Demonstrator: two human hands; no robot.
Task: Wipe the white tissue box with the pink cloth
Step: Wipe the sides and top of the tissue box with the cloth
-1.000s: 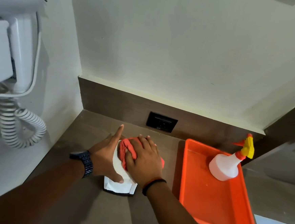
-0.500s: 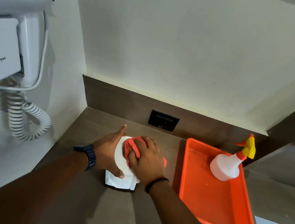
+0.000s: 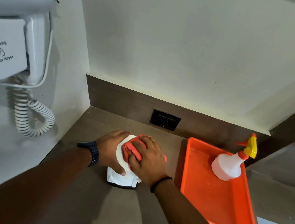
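White tissue box [image 3: 120, 177] on matte brown wood-grain tabletop [image 3: 86, 204], near back corner, smooth faces, squared edges. Left hand [image 3: 111, 149] cupped flat against box's left side, fingers together, thumb hooked over near top edge. Right hand [image 3: 148, 162] pressed palm-down on top, fingers curled over bunched pink cloth [image 3: 130, 150], soft and creased. Glossy orange plastic tray [image 3: 220, 206], rectangular with raised rim, just right of box. Translucent white spray bottle [image 3: 227, 165], domed body, yellow trigger, standing in tray. Coiled white cord [image 3: 35, 119] on left wall.
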